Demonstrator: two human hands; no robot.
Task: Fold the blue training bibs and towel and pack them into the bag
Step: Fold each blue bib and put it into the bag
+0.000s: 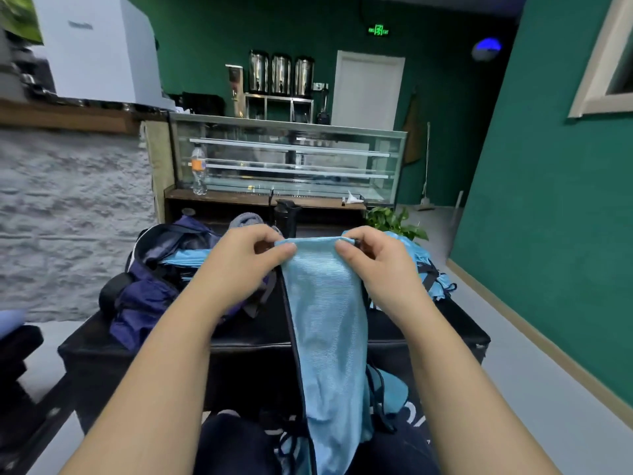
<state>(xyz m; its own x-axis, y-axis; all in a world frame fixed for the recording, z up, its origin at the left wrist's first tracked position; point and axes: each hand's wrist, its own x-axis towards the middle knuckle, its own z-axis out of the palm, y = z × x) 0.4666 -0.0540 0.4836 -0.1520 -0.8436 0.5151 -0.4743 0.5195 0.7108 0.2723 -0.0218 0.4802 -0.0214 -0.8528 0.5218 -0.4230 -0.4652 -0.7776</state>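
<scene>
A light blue mesh training bib [325, 323] with dark trim hangs lengthwise from both my hands down over my lap. My left hand [246, 258] pinches its top left corner between thumb and fingers. The top right corner is pinched by my right hand [373, 265]. A dark navy bag [154, 286] lies open on the black table [246, 337] at the left, with light blue fabric [185, 260] showing inside it. More blue bibs [428, 269] lie heaped on the table's right side, partly behind my right hand.
A black bottle [286, 217] stands at the table's far edge beside a grey cap [245, 219]. Behind is a glass display counter [287, 159] with a plastic bottle [198, 171]. A potted plant [394, 221] and a green wall [548, 200] are to the right.
</scene>
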